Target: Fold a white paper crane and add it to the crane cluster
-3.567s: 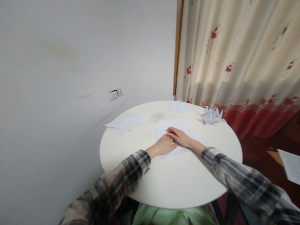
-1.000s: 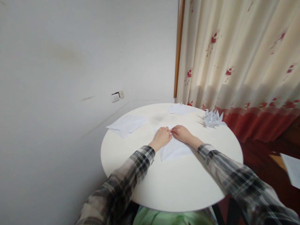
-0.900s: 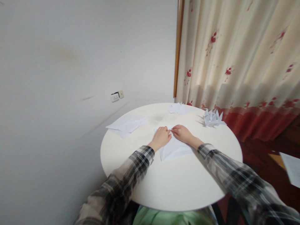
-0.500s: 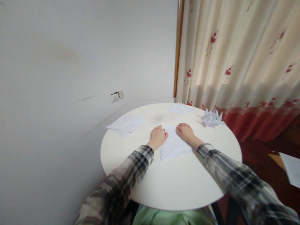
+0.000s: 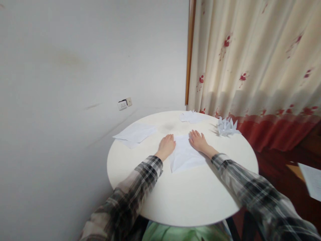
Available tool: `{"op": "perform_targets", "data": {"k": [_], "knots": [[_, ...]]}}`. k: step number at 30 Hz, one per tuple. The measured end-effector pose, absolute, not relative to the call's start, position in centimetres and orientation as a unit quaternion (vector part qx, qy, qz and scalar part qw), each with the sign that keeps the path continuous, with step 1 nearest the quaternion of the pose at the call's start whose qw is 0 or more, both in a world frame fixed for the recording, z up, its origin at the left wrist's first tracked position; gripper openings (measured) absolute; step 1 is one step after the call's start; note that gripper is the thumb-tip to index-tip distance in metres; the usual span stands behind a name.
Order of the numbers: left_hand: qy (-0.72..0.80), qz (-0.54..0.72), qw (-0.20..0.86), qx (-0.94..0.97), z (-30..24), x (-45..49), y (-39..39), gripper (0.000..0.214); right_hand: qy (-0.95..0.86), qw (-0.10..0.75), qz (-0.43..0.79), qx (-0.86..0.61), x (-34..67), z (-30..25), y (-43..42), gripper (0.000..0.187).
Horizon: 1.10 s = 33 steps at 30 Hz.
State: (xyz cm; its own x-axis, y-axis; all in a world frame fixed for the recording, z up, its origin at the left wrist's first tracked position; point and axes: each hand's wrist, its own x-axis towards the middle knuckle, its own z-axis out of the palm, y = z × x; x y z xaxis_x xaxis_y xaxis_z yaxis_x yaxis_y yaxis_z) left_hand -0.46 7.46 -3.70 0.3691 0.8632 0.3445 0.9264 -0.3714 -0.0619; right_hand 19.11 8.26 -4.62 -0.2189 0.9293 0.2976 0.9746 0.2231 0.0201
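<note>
A white sheet of paper (image 5: 187, 155) with faint creases lies flat on the round white table (image 5: 190, 197). My left hand (image 5: 167, 145) rests palm down at the sheet's left edge, fingers stretched forward. At the upper right edge of the paper lies my right hand (image 5: 198, 141), flat with its fingers a little spread. Neither hand grips anything. The palms and the undersides of the fingers are hidden.
More white paper (image 5: 135, 133) lies at the table's left. Paper scraps (image 5: 192, 116) lie at the back, and a cluster of pointed folded-paper shapes (image 5: 227, 127) stands at the right edge. A wall (image 5: 75, 83) borders the left, a curtain (image 5: 245, 67) the back right.
The fingers of both hands were curled and have straightened out flat. My left hand has shifted slightly left on the paper. The sheet lies nearly as before.
</note>
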Motion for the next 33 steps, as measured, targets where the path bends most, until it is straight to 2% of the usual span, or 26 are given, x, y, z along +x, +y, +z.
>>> {"op": "perform_targets", "data": {"k": [5,10,14,23,29,33], "knots": [[-0.429,-0.114,0.032,-0.896,-4.1,-0.6,8.7,0.047,-0.878,0.086,-0.046,-0.469,19.3,-4.5,9.2,0.053],[-0.468,-0.137,0.035,-0.872,-3.7,0.4,8.1,0.034,-0.871,0.106,-0.011,-0.479,17.7,-3.9,9.2,0.048],[-0.479,-0.145,0.039,-0.865,-3.6,1.3,7.5,0.038,-0.859,0.12,-0.021,-0.497,16.3,-3.9,8.6,0.041],[-0.476,-0.094,0.004,-0.875,-4.3,0.8,8.3,0.05,-0.834,0.094,0.011,-0.544,16.9,-4.6,8.4,0.052],[-0.508,-0.073,-0.006,-0.858,-4.3,-0.3,8.1,0.064,-0.794,0.092,0.01,-0.601,18.1,-4.7,8.7,0.071],[-0.528,-0.071,-0.004,-0.846,-4.6,-1.0,8.5,0.071,-0.765,0.092,0.011,-0.637,19.4,-4.8,9.1,0.076]]}}
